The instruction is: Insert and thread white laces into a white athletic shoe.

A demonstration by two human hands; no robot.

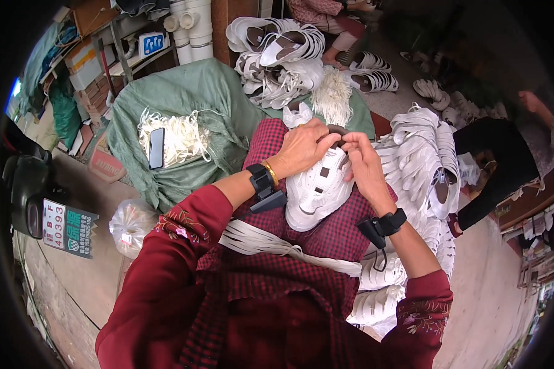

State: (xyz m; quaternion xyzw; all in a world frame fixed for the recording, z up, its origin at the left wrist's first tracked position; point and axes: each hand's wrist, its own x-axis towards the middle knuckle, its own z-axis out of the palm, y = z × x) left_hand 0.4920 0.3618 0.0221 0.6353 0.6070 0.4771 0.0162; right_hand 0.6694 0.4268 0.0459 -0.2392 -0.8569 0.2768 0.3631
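Note:
On my lap lies a white shoe upper (pixel 314 200), its rounded toe toward me and its dark-lined opening at the far end. My left hand (pixel 303 147) is closed on the left side of that opening, thumb over the edge. Fingers bent and pinched, my right hand (pixel 362 161) grips the right side of the same rim. Whatever thin piece may be between the fingertips is too small to make out. A bundle of flat white laces (pixel 271 245) stretches across my lap, nearer my body than the upper.
Stacked white shoe uppers (pixel 412 154) rise at my right, with another pile (pixel 283 55) ahead. On a green sack (pixel 129 104) at the left rest loose laces (pixel 188 138) and a phone (pixel 156 149). A clear plastic bag (pixel 129 227) stands on the floor. Other people sit ahead and right.

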